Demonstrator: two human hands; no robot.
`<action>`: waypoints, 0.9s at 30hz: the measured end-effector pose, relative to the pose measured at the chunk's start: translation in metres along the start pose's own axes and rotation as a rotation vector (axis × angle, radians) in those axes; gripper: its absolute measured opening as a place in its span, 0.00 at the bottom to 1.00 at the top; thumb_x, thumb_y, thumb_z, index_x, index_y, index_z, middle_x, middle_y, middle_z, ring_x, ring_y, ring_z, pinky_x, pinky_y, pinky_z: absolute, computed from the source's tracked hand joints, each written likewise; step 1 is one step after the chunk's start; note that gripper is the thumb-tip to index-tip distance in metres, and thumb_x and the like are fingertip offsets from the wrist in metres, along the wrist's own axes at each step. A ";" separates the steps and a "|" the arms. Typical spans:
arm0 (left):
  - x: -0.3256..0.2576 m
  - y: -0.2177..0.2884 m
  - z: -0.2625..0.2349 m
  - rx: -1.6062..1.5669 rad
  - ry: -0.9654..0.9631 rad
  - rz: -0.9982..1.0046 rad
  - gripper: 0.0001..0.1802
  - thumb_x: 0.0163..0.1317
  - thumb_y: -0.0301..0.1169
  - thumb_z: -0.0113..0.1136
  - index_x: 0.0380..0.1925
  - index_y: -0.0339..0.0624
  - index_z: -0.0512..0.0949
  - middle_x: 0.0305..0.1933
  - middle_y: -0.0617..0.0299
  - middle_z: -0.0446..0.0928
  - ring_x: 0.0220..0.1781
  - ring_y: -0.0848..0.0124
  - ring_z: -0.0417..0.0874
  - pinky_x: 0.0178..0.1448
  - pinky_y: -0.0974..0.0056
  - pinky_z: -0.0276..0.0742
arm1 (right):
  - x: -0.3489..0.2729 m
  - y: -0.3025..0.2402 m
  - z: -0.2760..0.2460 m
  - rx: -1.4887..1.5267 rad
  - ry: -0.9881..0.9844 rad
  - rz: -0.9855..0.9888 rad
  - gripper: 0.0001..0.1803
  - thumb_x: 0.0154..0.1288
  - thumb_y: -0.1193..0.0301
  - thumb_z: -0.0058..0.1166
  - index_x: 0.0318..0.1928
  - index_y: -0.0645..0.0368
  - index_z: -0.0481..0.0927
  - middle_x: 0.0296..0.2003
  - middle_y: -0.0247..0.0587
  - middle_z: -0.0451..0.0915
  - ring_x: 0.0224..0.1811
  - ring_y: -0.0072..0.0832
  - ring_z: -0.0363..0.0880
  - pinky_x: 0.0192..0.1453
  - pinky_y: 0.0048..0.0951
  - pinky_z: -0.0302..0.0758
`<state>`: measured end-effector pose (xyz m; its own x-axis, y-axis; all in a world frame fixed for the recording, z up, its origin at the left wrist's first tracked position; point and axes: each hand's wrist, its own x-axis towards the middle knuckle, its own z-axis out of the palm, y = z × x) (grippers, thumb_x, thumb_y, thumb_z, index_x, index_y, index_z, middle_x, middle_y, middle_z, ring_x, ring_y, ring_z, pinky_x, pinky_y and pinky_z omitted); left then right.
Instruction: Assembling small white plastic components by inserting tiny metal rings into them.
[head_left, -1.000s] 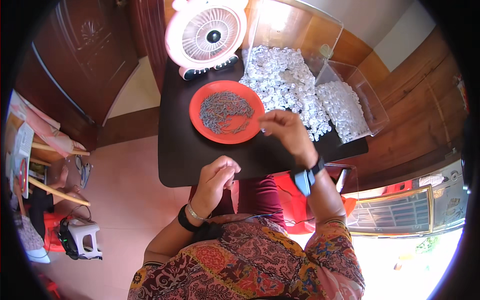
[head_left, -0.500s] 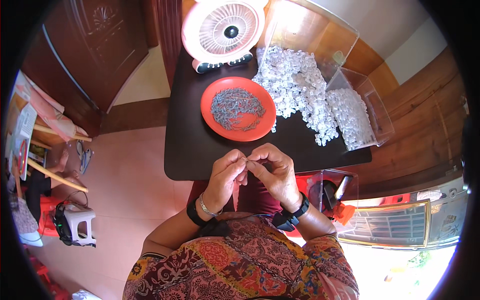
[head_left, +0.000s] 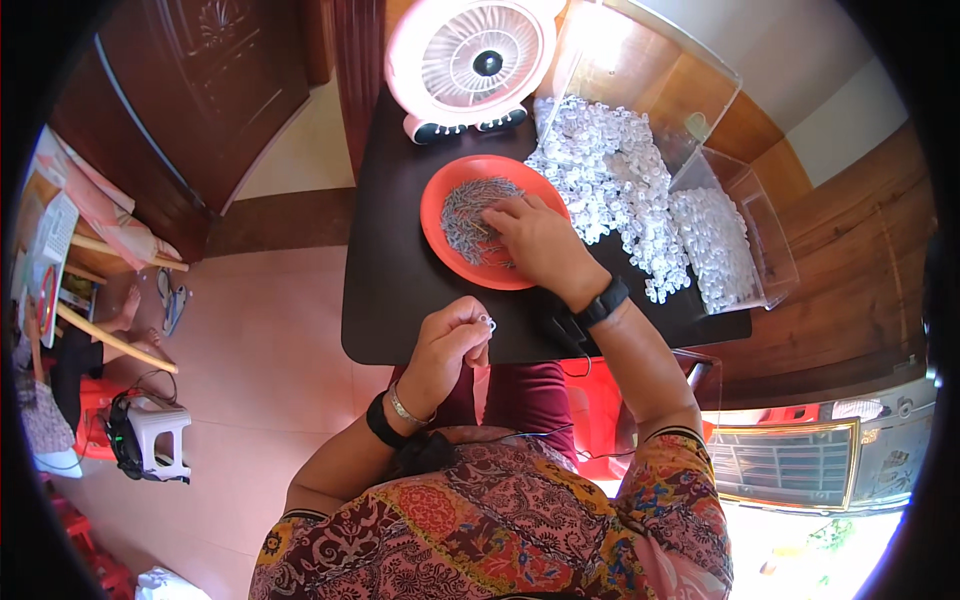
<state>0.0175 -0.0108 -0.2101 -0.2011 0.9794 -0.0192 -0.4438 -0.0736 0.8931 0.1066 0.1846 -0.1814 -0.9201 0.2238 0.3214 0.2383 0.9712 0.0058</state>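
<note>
R hand [head_left: 545,245] has split from L hand [head_left: 450,338] since half a sec ago: back then both met at the fingertips, now R is out fwd over the red plate [head_left: 434,220], fingers bent down among the grey nails [head_left: 465,215]. From my end I can't tell if R grips a nail; its fingertips are partly hidden. Most nails lie fwd and left of R's fingers. L hand is closer to the body, above the near edge of the black table [head_left: 400,280], closed, thumb + index pinching one small white cable clip [head_left: 487,322], which pokes out on the side toward R. Fwd and right of R hand I see a heap of loose clips [head_left: 600,160] running from a big clear bin [head_left: 680,80] onto the table; a smaller clear bin [head_left: 778,262] w/ more white pcs sits farther right. Pink fan [head_left: 487,62] stands fwd of both hands, beyond the plate. R wrist has a black wristband [head_left: 605,300].
</note>
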 end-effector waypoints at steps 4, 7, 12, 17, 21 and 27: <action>-0.003 0.002 0.000 -0.001 -0.004 -0.031 0.07 0.62 0.27 0.47 0.26 0.37 0.70 0.19 0.66 0.67 0.21 0.76 0.70 0.28 0.72 0.66 | -0.020 -0.017 -0.015 0.028 0.011 0.012 0.19 0.52 0.76 0.53 0.48 0.57 0.78 0.46 0.41 0.77 0.46 0.40 0.75 0.51 0.35 0.74; -0.002 0.000 -0.002 -0.002 -0.048 -0.043 0.07 0.62 0.27 0.47 0.26 0.37 0.70 0.19 0.66 0.67 0.21 0.76 0.70 0.28 0.72 0.66 | -0.037 -0.027 -0.029 0.032 -0.037 0.005 0.17 0.52 0.76 0.53 0.45 0.58 0.78 0.44 0.40 0.77 0.45 0.39 0.75 0.49 0.35 0.74; -0.003 0.003 0.001 0.043 -0.046 -0.035 0.07 0.61 0.27 0.47 0.26 0.37 0.70 0.19 0.66 0.67 0.21 0.77 0.70 0.28 0.72 0.66 | -0.049 -0.029 -0.040 0.042 -0.086 0.025 0.11 0.51 0.76 0.54 0.38 0.58 0.80 0.35 0.37 0.77 0.38 0.37 0.77 0.41 0.34 0.76; -0.001 0.003 0.003 0.062 -0.039 -0.029 0.07 0.61 0.27 0.47 0.26 0.37 0.71 0.19 0.66 0.67 0.21 0.77 0.70 0.28 0.71 0.66 | -0.045 -0.021 -0.036 0.131 0.101 0.142 0.06 0.53 0.76 0.59 0.34 0.58 0.81 0.30 0.39 0.77 0.33 0.38 0.78 0.35 0.33 0.76; 0.000 0.001 0.002 0.071 -0.037 -0.006 0.08 0.61 0.27 0.47 0.25 0.37 0.71 0.18 0.67 0.67 0.21 0.76 0.70 0.28 0.71 0.67 | -0.042 -0.019 -0.036 0.399 0.196 0.224 0.02 0.54 0.75 0.58 0.30 0.58 0.81 0.27 0.39 0.77 0.28 0.36 0.79 0.30 0.34 0.76; 0.000 -0.001 0.002 0.073 -0.036 0.020 0.07 0.62 0.26 0.48 0.26 0.36 0.70 0.19 0.67 0.66 0.21 0.79 0.67 0.27 0.72 0.66 | -0.047 -0.020 -0.040 0.705 0.041 0.485 0.06 0.54 0.73 0.62 0.31 0.61 0.81 0.23 0.41 0.80 0.23 0.26 0.79 0.29 0.26 0.75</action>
<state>0.0196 -0.0107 -0.2096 -0.1768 0.9841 0.0136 -0.3752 -0.0802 0.9235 0.1574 0.1510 -0.1591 -0.7508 0.6381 0.1704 0.3414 0.5958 -0.7270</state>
